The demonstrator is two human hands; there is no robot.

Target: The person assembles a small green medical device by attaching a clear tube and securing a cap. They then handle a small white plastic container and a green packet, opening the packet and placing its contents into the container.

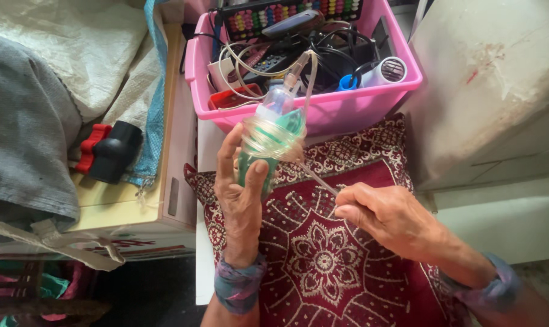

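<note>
Left hand [241, 194] closed around green nebuliser mask [273, 140], tubing [268, 134] largely coiled on it; right hand [386, 215] pinches the loose tail at four o'clock, pink basket [347, 109] at twelve.

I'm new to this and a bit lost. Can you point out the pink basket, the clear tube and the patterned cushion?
pink basket [371, 100], head view, on its bare front wall.
clear tube [315, 178], head view, on the stretch just before the right hand.
patterned cushion [323, 260], head view, on its central flower pattern.
</note>
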